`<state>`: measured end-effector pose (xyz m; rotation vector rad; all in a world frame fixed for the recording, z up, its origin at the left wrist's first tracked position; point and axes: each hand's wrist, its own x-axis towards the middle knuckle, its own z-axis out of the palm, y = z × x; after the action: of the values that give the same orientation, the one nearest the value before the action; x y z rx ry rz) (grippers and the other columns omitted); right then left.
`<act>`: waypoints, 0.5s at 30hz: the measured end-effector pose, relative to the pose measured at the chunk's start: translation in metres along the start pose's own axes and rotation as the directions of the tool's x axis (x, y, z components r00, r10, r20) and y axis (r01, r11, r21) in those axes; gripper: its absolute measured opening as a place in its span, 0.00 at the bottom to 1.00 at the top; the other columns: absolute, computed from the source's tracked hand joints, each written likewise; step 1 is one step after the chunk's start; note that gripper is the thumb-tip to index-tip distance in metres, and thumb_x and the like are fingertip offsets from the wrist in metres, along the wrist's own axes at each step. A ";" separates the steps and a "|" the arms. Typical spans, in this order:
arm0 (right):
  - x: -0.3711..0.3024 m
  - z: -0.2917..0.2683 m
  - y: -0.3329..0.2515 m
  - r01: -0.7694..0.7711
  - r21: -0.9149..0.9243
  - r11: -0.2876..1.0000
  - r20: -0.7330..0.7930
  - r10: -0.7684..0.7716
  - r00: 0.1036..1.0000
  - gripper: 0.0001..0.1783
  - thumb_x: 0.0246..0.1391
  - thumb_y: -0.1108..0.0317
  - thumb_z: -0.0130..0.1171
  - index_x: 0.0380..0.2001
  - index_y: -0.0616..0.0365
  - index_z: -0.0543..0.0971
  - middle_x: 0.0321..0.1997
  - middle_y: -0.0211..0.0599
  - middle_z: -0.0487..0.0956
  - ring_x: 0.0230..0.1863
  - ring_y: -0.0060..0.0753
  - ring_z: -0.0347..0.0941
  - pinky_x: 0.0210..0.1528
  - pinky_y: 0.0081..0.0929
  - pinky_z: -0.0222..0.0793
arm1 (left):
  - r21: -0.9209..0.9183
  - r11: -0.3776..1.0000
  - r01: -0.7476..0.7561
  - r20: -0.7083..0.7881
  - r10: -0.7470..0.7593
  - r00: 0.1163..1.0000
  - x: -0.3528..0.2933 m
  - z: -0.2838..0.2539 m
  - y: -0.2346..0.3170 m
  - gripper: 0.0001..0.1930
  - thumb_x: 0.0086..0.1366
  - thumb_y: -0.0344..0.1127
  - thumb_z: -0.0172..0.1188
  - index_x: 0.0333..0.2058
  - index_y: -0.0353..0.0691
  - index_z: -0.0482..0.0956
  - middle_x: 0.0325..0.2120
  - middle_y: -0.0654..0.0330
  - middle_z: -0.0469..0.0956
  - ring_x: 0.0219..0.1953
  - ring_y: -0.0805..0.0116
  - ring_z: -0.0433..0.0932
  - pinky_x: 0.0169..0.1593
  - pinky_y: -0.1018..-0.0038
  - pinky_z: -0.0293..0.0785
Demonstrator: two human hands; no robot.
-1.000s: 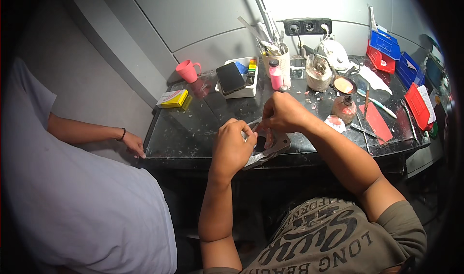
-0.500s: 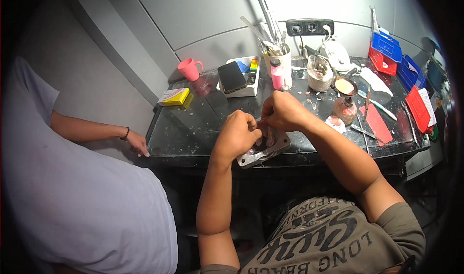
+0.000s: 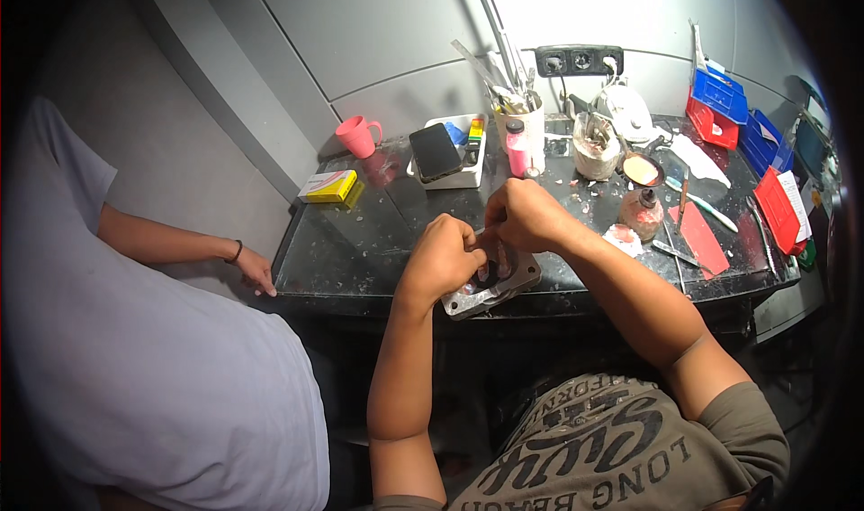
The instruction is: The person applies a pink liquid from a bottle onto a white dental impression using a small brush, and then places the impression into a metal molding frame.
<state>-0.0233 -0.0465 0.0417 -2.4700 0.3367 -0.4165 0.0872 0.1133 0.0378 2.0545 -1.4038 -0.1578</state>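
Observation:
A grey metal dental flask half [image 3: 511, 288], with holes at its corners, lies at the table's front edge. Pinkish material shows inside it, partly covered by my hands. Over its left and far side my left hand [image 3: 441, 257] is closed, thumb and fingers pressed together. My right hand [image 3: 526, 214] bends down from the right in a pinch, its fingertips meeting those of the left above the flask. Whatever lies between the fingertips is hidden.
The black table [image 3: 360, 250] carries a pink mug [image 3: 358, 136], a yellow-white box [image 3: 328, 187], a white tray [image 3: 450, 178] with a phone [image 3: 436, 151], a pink bottle [image 3: 517, 151], a round bottle [image 3: 641, 214] and a red sheet [image 3: 700, 241]. A person's hand [image 3: 259, 272] rests at the left edge.
The whole view has shifted slightly. Both hands remain closed over the flask, with only small finger movement; the other person's hand stays at the table edge.

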 end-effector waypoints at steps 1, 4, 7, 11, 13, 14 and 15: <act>0.000 0.001 0.001 0.006 0.001 1.000 -0.008 -0.006 1.000 0.10 0.41 0.69 0.73 0.28 0.61 0.87 0.27 0.47 0.84 0.31 0.45 0.83 0.37 0.37 0.77 | -0.030 0.999 0.043 0.052 -0.042 0.998 0.000 -0.003 0.001 0.08 0.47 0.27 0.65 0.22 0.25 0.80 0.14 0.49 0.75 0.19 0.65 0.79 0.27 0.68 0.73; -0.002 -0.003 -0.006 -0.016 -0.017 1.000 0.002 0.016 1.000 0.10 0.41 0.69 0.73 0.29 0.61 0.88 0.27 0.47 0.85 0.32 0.45 0.83 0.37 0.37 0.77 | -0.083 0.992 0.095 0.102 -0.087 0.991 -0.002 -0.008 0.007 0.08 0.48 0.27 0.66 0.23 0.25 0.80 0.16 0.50 0.76 0.21 0.66 0.79 0.28 0.68 0.73; -0.002 -0.004 -0.009 -0.019 -0.025 0.999 0.002 0.020 1.000 0.07 0.39 0.73 0.71 0.27 0.57 0.88 0.28 0.48 0.85 0.34 0.49 0.85 0.40 0.40 0.80 | -0.107 0.991 0.077 0.091 -0.068 0.994 -0.002 -0.008 0.004 0.08 0.48 0.27 0.66 0.24 0.25 0.80 0.18 0.51 0.76 0.22 0.67 0.79 0.28 0.69 0.73; 0.001 -0.005 -0.007 -0.025 -0.034 0.999 0.026 0.026 0.999 0.07 0.39 0.72 0.71 0.26 0.56 0.88 0.28 0.48 0.85 0.35 0.49 0.85 0.40 0.40 0.80 | -0.138 0.989 0.054 0.093 -0.041 0.995 -0.001 -0.007 0.002 0.08 0.48 0.27 0.66 0.23 0.25 0.79 0.17 0.53 0.75 0.22 0.69 0.78 0.28 0.69 0.72; 0.003 -0.003 -0.007 -0.034 -0.048 0.998 0.029 0.035 0.999 0.06 0.39 0.71 0.71 0.26 0.56 0.88 0.28 0.48 0.85 0.35 0.49 0.85 0.40 0.40 0.80 | -0.149 0.985 0.090 0.123 -0.072 0.990 0.000 -0.010 0.003 0.08 0.48 0.26 0.66 0.22 0.25 0.79 0.17 0.54 0.75 0.22 0.70 0.78 0.28 0.70 0.72; 0.003 -0.003 -0.007 -0.034 -0.048 0.998 0.031 0.036 0.999 0.06 0.39 0.71 0.71 0.26 0.56 0.88 0.28 0.48 0.85 0.35 0.49 0.85 0.40 0.40 0.80 | -0.157 0.980 0.120 0.150 -0.096 0.984 -0.001 -0.011 0.004 0.08 0.48 0.26 0.66 0.22 0.25 0.79 0.16 0.54 0.75 0.22 0.71 0.77 0.28 0.70 0.72; 0.003 -0.002 -0.006 -0.037 -0.053 0.998 0.027 0.038 0.999 0.06 0.39 0.70 0.72 0.26 0.56 0.88 0.28 0.49 0.85 0.35 0.49 0.85 0.40 0.40 0.80 | -0.158 0.980 0.122 0.151 -0.099 0.984 -0.001 -0.009 0.002 0.08 0.48 0.26 0.66 0.22 0.25 0.79 0.16 0.54 0.75 0.22 0.71 0.77 0.28 0.70 0.72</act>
<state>-0.0200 -0.0436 0.0479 -2.5134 0.3864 -0.3615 0.0892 0.1176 0.0464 2.0148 -1.3115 -0.4618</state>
